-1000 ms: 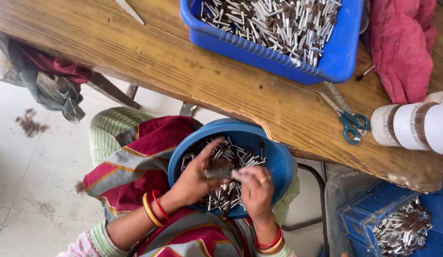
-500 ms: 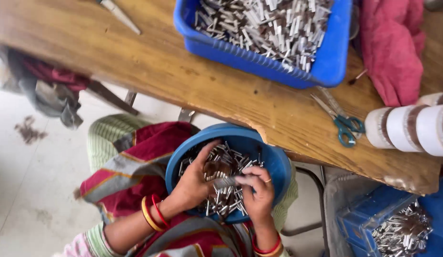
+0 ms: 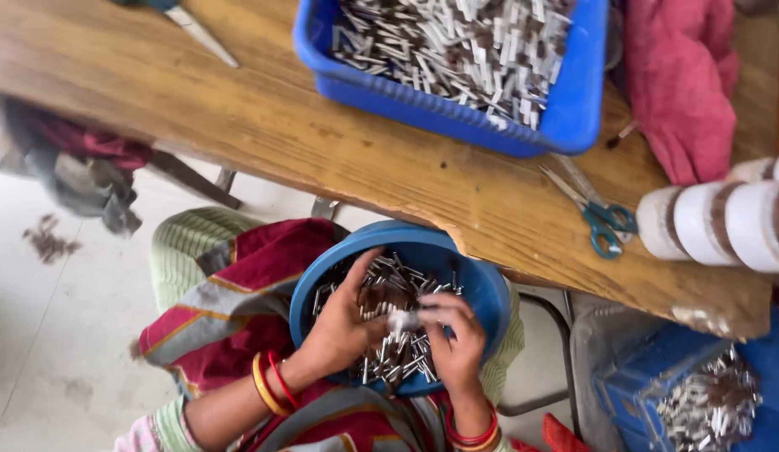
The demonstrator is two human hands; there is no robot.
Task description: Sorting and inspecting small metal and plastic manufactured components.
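Two hands meet inside a round blue plastic bowl (image 3: 481, 289) of small silvery metal pieces (image 3: 389, 339) resting on the lap: the left hand (image 3: 343, 326), fingers curled, and the right hand (image 3: 456, 347) together pinch a small bundle of pieces (image 3: 403, 321). Beyond, on the worn wooden table (image 3: 264, 125), stand a rectangular blue plastic tray (image 3: 439, 113) heaped with similar pieces, blue-handled scissors (image 3: 603, 222) and white tape rolls (image 3: 724, 226).

Glossy blue plastic bowl (image 3: 477, 285), shiny metal pieces (image 3: 398, 351), worn matt wooden table (image 3: 264, 125)
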